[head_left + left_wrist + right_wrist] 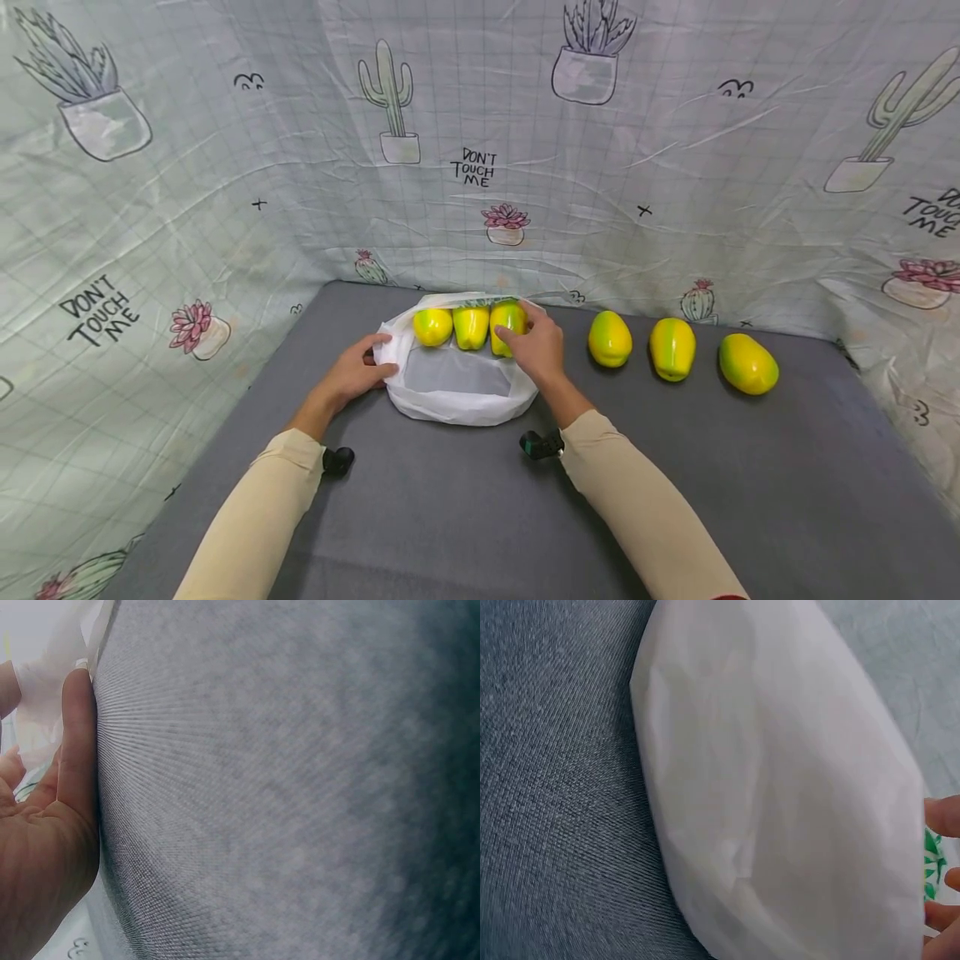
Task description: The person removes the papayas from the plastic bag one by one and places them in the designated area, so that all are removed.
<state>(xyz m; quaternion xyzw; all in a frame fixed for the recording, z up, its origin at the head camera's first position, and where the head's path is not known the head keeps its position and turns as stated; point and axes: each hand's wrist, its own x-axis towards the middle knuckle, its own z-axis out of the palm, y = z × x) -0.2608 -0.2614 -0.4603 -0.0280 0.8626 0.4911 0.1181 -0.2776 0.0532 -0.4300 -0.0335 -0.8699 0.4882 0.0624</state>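
Note:
A white plastic bag point(459, 408) lies on the grey table with its mouth spread wide. Inside, along the far side, a yellow-green papaya-like fruit point(432, 327) sits left of a second such fruit point(471, 327). My right hand point(538, 343) grips a third fruit point(507, 317) beside them, thumb across its front; its other fingers are mostly hidden behind. At the bag's left side, my left hand point(352, 371) holds the rim with thumb and fingers. The left wrist view shows those fingers point(77, 742) against the white plastic, low by the table. Bag plastic point(780, 787) fills most of the right wrist view.
Right of the bag, three more yellow-green fruits stand in a row: a near one point(610, 339), a middle one point(672, 349) and a far-right one point(748, 364). A cactus-printed cloth point(450, 225) rises behind the grey table point(435, 517) and along its sides.

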